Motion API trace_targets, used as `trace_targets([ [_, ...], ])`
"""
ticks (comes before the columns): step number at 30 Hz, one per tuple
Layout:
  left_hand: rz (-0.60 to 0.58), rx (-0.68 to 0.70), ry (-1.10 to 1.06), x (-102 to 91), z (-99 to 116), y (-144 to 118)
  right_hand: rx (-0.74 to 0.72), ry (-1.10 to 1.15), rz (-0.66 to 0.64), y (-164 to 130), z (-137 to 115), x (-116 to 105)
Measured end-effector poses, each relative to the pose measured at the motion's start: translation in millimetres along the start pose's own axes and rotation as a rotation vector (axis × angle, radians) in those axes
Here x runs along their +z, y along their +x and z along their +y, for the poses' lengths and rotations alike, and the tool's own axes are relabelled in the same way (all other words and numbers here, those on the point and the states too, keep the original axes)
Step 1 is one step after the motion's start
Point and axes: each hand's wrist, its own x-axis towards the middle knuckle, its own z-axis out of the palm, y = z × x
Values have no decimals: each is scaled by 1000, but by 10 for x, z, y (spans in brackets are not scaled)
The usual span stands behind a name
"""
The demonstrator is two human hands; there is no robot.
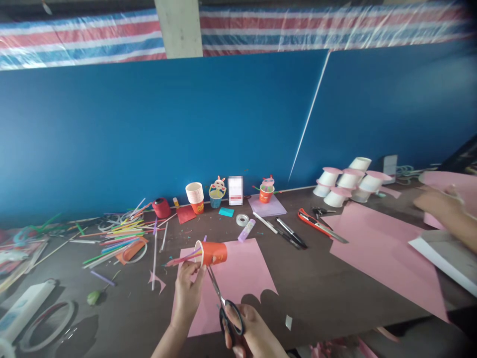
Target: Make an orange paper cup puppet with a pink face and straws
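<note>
My left hand (189,291) grips a red paper cup (215,253) near its white rim, the cup lying on its side. Pink and purple strips (188,257) stick out of the cup's mouth to the left. In my right hand (251,323) is a pair of scissors (220,296) with black handles, my fingers through the loops. The blade tips point up at the cup's rim, close to my left fingertips; whether they touch the cup I cannot tell. Beneath both hands lies a sheet of pink paper (246,278) with a scalloped cut at its lower right.
Colored sticks (122,238) are heaped at the left. Stacked cups (194,194), a glue stick (246,230), a tape roll (242,219), markers (290,231) and a utility knife (316,222) lie beyond the sheet. At right, another person's hand (443,204) is near white cups (345,184).
</note>
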Motion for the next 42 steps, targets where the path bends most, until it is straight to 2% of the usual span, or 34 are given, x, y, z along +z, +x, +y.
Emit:
trace_targets([
  [5,-9,81,73,-37,50,24,1,-71,-5,13,20,-38],
  [11,-4,110,108,-53,35,19,-22,-108,-3,30,27,-56],
  [22,26,194,245,-89,25,22,-9,-63,12,37,4,-13],
  [34,10,182,228,-82,58,33,31,44,92,46,31,1],
  [42,-8,129,115,-76,119,25,31,68,141,65,53,2],
])
